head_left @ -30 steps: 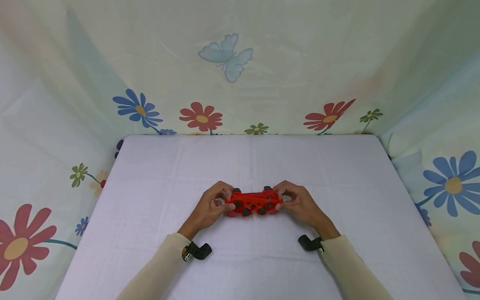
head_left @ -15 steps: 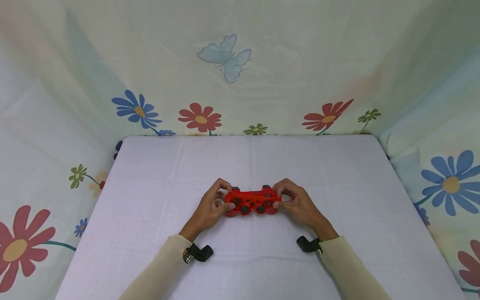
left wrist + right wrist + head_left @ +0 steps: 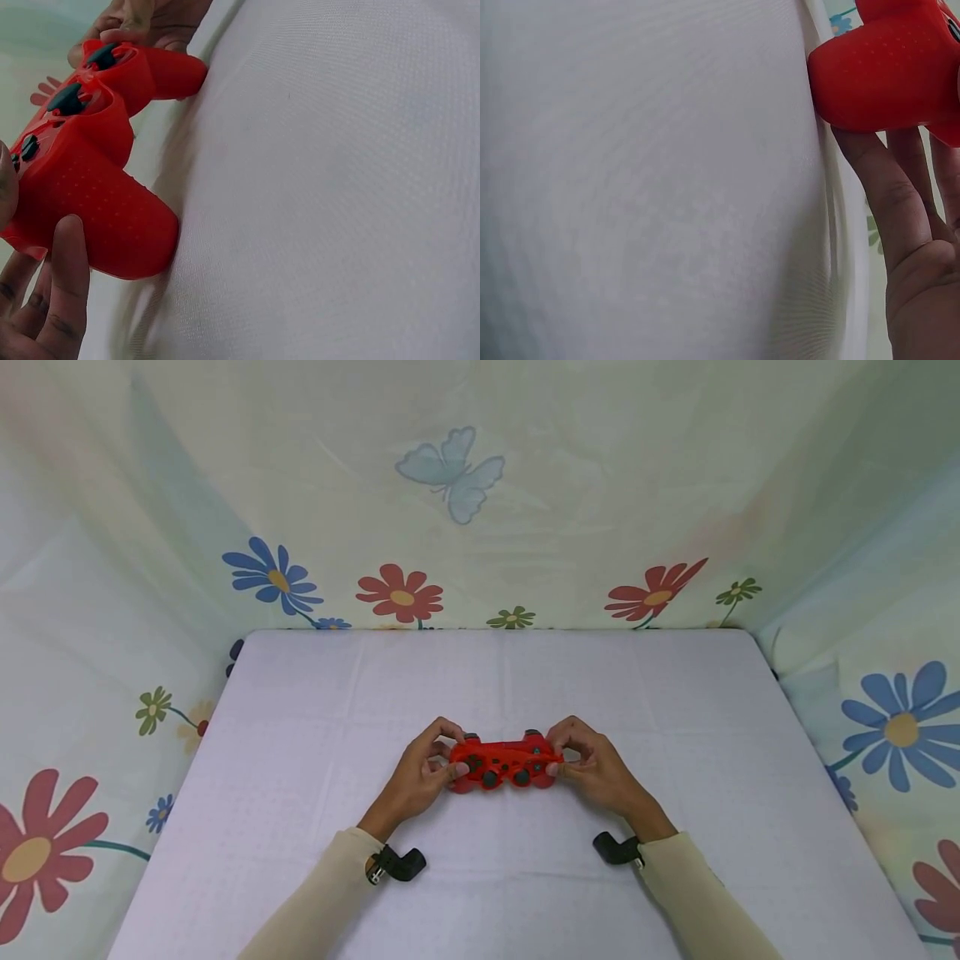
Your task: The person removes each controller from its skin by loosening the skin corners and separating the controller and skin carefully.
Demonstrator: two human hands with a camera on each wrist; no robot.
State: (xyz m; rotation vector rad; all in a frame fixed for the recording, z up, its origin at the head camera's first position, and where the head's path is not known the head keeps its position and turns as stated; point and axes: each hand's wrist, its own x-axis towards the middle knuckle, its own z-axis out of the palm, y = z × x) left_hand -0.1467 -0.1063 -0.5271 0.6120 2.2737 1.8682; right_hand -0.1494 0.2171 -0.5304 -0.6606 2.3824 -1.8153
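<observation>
A red game controller (image 3: pixel 506 760) with dark thumbsticks and buttons is at the middle of the table, its face tilted up toward the head camera. My left hand (image 3: pixel 422 770) grips its left end, thumb on the face near the direction buttons and fingers behind. The right hand (image 3: pixel 596 767) pinches the other end the same way, thumb by the right buttons. In the left wrist view the rounded handles of the controller (image 3: pixel 112 202) reach down to the cloth. From the right wrist, fingers (image 3: pixel 896 199) show against the underside of one red handle (image 3: pixel 885 75).
A white cloth covers the table (image 3: pixel 510 893), whose far edge meets a hanging curtain (image 3: pixel 570 485) printed with flowers and a butterfly. More curtain hangs at both sides. Black wrist mounts (image 3: pixel 401 864) stick out inward from the sleeves (image 3: pixel 318 893).
Over the last second the controller has tipped slightly, showing more of its face, and both hands have shifted a little with it. During the last half second hardly anything moved.
</observation>
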